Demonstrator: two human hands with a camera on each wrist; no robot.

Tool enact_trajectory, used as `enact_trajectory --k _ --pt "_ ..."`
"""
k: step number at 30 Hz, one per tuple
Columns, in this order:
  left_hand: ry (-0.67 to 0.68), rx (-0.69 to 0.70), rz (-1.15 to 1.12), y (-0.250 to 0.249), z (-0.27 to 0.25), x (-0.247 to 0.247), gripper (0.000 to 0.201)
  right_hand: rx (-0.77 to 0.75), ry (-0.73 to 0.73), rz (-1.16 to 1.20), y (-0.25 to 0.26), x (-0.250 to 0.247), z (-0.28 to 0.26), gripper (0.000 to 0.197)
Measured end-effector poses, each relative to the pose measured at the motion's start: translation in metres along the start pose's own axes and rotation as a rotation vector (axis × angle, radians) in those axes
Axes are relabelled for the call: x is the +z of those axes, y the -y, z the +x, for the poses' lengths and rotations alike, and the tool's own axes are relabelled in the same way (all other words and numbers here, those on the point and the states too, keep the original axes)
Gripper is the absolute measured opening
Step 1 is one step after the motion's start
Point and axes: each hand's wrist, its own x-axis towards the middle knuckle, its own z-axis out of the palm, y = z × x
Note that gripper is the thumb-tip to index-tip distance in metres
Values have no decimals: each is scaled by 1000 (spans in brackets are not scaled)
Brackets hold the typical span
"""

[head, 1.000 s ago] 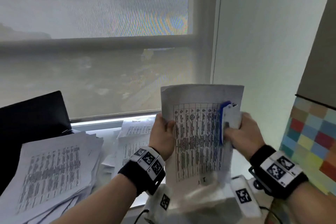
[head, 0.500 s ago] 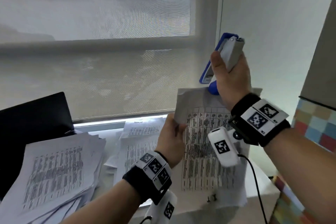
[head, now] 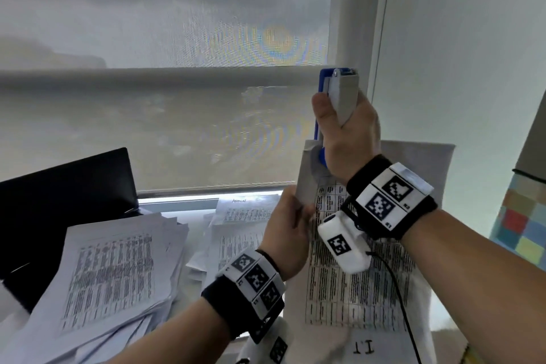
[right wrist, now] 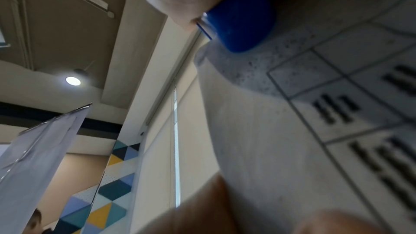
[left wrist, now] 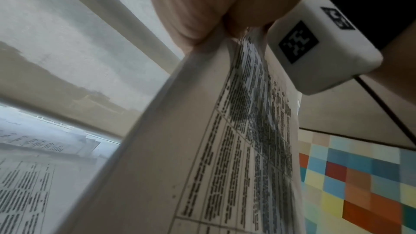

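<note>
My left hand (head: 291, 233) pinches the left edge of a printed sheaf of table pages (head: 357, 287), held upright in front of the window. In the left wrist view the fingers (left wrist: 193, 17) clamp the paper's (left wrist: 202, 157) edge. My right hand (head: 345, 133) grips a grey and blue stapler (head: 339, 97) held vertically, its blue lower end over the sheaf's top left corner. The right wrist view shows the blue stapler tip (right wrist: 238, 24) on the paper corner (right wrist: 292, 113).
A messy stack of printed sheets (head: 109, 281) lies on the sill at left, more pages (head: 245, 213) behind my left hand. A black panel (head: 65, 201) stands at far left. A roller blind (head: 162, 68) covers the window; a coloured tiled wall (head: 523, 227) is at right.
My right hand has lifted the stapler from the paper's right side up to its top left corner. The sheaf has dropped lower, still in my left hand.
</note>
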Motion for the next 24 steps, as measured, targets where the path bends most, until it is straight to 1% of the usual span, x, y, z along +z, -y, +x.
enact_trajectory --k 2,4,5,7,8,9,11,12,13,14,15,17,18,19,21,22,24 --pt "-18 -5 11 6 0 -3 29 51 52 -9 -2 3 2 54" --pt "-32 -29 9 11 -1 -5 22 94 106 3 -5 3 2 54" --pt "-41 -37 6 12 -1 -6 17 95 113 0 -4 3 1 54" --pt "-54 -81 -2 14 0 -9 15 74 83 -5 -4 3 0 54" --pt "-58 -119 -15 17 0 -11 15 66 45 8 -4 3 0 51" --pt "-65 -177 -26 22 1 -15 16 65 -6 34 -4 3 2 44" --pt "-96 -307 -76 28 2 -24 20 80 -106 72 -5 -3 6 26" --pt "-128 -376 -105 34 3 -30 21 103 -130 68 -6 -8 8 21" --pt "-162 -438 -140 38 3 -39 20 138 -129 51 -10 -13 9 21" --pt "-192 -506 -155 44 4 -51 16 187 -95 20 -15 -18 7 23" --pt "-214 -575 -148 53 5 -67 15 254 -30 -22 -22 -22 3 24" --pt "-234 -674 -32 72 8 -106 17 402 180 -96 -38 -26 -12 20" --pt "-215 -708 84 81 11 -126 23 456 304 -142 -46 -26 -24 23" --pt "-160 -745 232 87 14 -146 27 487 435 -206 -55 -26 -36 28" --pt "-53 -817 605 89 20 -188 31 476 688 -337 -67 -15 -61 33" --pt "-39 -829 738 89 22 -211 31 443 808 -383 -72 -5 -71 35" --pt "-34 -868 839 90 24 -256 25 389 1011 -444 -82 21 -91 34"
